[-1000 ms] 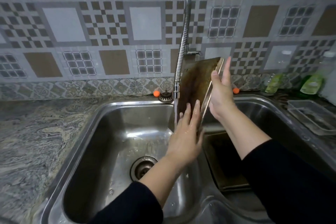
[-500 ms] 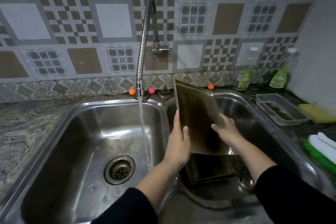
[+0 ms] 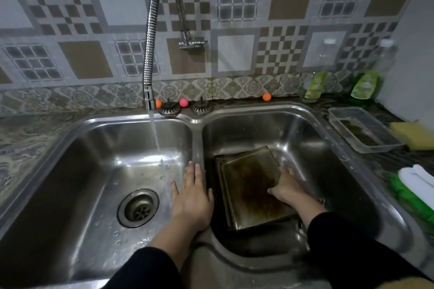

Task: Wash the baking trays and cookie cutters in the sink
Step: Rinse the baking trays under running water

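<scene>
Tray (image 3: 249, 185) in rt basin, hands (image 3: 192, 197) apart (tap running)

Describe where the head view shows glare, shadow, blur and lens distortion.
Head view: glare streaks the left basin floor; deep shadow fills the right basin around the baking trays; the green brush at the right edge is smeared; the countertop bows from wide-angle distortion.

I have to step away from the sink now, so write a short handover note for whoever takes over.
Left hand: open, flat by the divider, holding nothing.
Right hand: grips the right edge of the top baking tray, which lies on the stacked trays in the right basin.
Faucet runs into the left basin.
Done: cannot tell; the top tray shows brown stains.
Left: scrub and rinse trays; no cookie cutters visible. Sponge lies on the right counter.
</scene>
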